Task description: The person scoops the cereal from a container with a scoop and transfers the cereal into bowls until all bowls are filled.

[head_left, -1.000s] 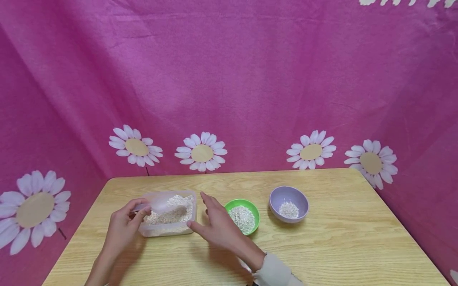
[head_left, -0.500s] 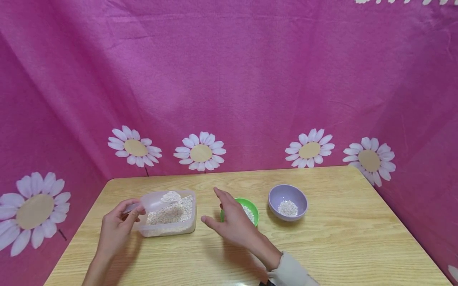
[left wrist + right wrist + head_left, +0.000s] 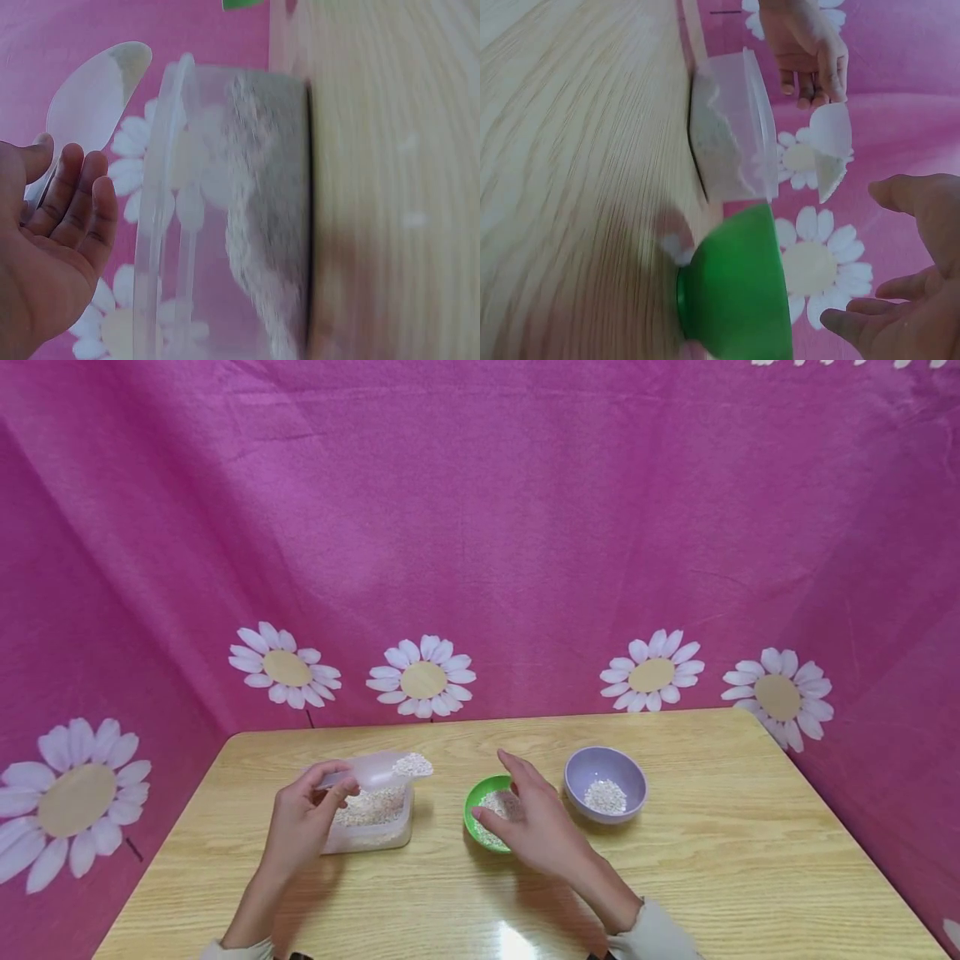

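Observation:
My left hand (image 3: 303, 814) pinches the handle of a translucent scoop (image 3: 372, 771), which hangs above the plastic container (image 3: 367, 837). White flakes, like oats, lie heaped at the scoop's tip (image 3: 412, 765). More of the pale flakes (image 3: 266, 180) fill the container, seen through its clear wall in the left wrist view. Over the right side of a green bowl (image 3: 474, 837) hovers my right hand (image 3: 543, 827), thumb and fingers spread, holding nothing. That bowl has flakes (image 3: 491, 827) in it, partly hidden by the hand.
Right of the green bowl stands a purple bowl (image 3: 626, 810) with a small pile of flakes (image 3: 604, 797). All stand on a wooden table (image 3: 720, 860). A pink cloth with daisies (image 3: 480, 543) hangs behind the table's far edge.
The left hand has lifted the scoop out of the container, now loaded with flakes, and carried it rightward. The right hand has moved right from the container's side to over the green bowl.

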A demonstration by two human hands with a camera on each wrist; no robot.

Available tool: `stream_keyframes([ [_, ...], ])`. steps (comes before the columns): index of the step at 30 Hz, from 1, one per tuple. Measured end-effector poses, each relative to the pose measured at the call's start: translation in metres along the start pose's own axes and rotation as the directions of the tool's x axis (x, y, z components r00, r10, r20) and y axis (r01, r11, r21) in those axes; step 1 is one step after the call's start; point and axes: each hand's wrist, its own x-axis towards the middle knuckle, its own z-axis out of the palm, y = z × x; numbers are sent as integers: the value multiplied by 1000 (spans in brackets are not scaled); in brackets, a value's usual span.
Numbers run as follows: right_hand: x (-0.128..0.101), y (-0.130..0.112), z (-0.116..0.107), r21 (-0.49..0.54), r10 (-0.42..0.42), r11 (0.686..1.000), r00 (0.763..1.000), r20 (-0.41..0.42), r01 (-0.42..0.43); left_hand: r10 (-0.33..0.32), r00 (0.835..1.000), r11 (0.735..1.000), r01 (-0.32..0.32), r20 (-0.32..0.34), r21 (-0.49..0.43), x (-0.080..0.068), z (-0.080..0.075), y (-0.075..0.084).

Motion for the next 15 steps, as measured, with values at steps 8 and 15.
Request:
stream_keyframes([
  [8, -9, 24, -22, -36, 5, 999, 999, -36, -6, -33, 997, 998, 36, 69, -47, 12, 30, 13],
  [15, -17, 43, -46, -119, 4, 993, 996, -84, -14, -3, 992, 998, 11, 127, -62, 19, 58, 19],
])
